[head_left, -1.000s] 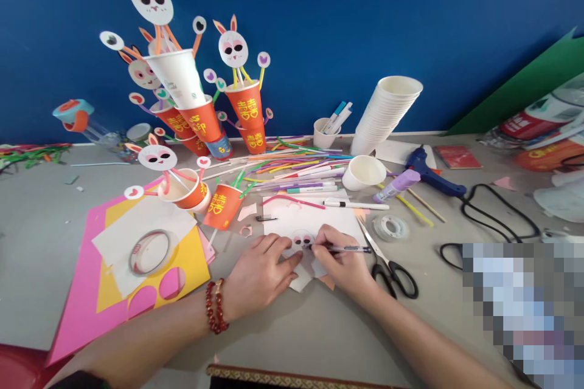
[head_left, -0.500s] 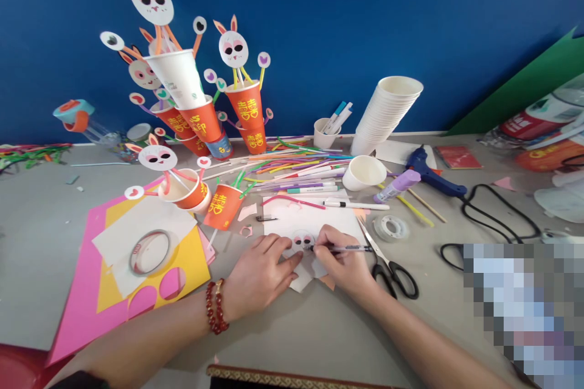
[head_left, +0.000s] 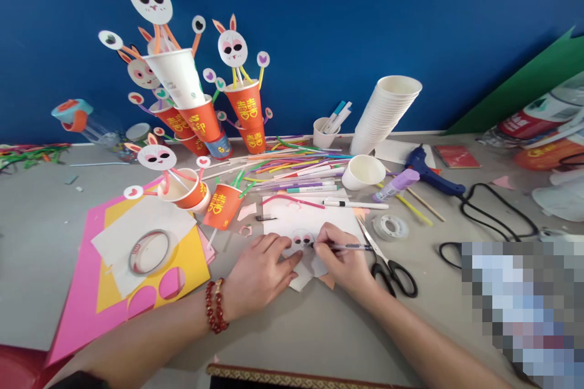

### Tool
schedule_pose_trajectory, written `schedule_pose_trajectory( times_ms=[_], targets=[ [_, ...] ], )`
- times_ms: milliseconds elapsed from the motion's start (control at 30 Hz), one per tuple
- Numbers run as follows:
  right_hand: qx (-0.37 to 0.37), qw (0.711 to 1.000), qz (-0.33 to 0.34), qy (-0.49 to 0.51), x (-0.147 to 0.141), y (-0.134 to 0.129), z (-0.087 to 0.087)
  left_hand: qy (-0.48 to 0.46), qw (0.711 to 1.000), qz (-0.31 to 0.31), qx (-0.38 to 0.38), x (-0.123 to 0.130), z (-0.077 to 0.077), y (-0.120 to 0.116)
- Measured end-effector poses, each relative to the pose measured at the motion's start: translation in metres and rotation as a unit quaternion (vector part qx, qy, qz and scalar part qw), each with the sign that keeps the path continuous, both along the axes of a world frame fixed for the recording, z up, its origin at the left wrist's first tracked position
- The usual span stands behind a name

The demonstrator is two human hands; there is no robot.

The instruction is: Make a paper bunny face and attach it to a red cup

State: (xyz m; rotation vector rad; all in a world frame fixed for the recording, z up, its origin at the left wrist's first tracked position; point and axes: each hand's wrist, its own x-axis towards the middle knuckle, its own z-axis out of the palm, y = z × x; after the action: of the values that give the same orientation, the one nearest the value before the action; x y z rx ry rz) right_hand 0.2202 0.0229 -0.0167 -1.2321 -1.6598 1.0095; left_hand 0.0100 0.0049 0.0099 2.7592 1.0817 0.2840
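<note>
Just below the frame's centre, the left hand (head_left: 259,270) rested spread fingers on the paper face (head_left: 303,237), likely light, easily creased and best steadied by its edge, while the right hand (head_left: 344,264) pinched a pen (head_left: 350,247).

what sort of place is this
Probably a craft table, perhaps in a classroom or workshop: a blue glue gun, black-handled scissors and paper-cup rabbit figures stand or lie on it.
</note>
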Motion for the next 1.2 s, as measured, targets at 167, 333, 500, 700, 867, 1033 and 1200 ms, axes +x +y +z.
schedule_pose_trajectory(
  times_ms=[167, 333, 500, 700, 867, 1033, 1200],
  targets=[
    [-0.005, 1.000, 0.001, -0.001, 0.0006, -0.0005, -0.0007, 0.000, 1.000, 0.000, -0.001, 0.0000, 0.0000, 0.0006],
    [-0.013, 1.000, 0.001, 0.010, 0.0008, -0.0011, 0.0026, -0.001, 1.000, 0.000, 0.005, 0.0003, 0.0013, 0.0004],
    [0.002, 0.997, -0.044, 0.056, 0.0009, -0.0004, 0.0028, -0.005, 1.000, 0.001, 0.001, 0.0004, 0.0025, 0.0003],
    [-0.007, 0.997, -0.051, 0.066, -0.0004, 0.0005, 0.0023, -0.009, 1.000, 0.001, -0.022, -0.0006, 0.0006, 0.0011],
    [-0.020, 0.999, -0.029, 0.038, -0.0007, -0.0002, 0.0026, -0.012, 1.000, 0.004, -0.016, -0.0002, 0.0009, 0.0008],
    [-0.027, 0.999, -0.017, 0.023, -0.0004, -0.0015, 0.0009, -0.012, 1.000, 0.000, -0.007, -0.0003, 0.0015, 0.0009],
    [-0.020, 0.999, -0.019, 0.024, -0.0003, -0.0018, -0.0002, -0.014, 1.000, -0.001, 0.002, -0.0005, 0.0008, 0.0016]
  ],
)
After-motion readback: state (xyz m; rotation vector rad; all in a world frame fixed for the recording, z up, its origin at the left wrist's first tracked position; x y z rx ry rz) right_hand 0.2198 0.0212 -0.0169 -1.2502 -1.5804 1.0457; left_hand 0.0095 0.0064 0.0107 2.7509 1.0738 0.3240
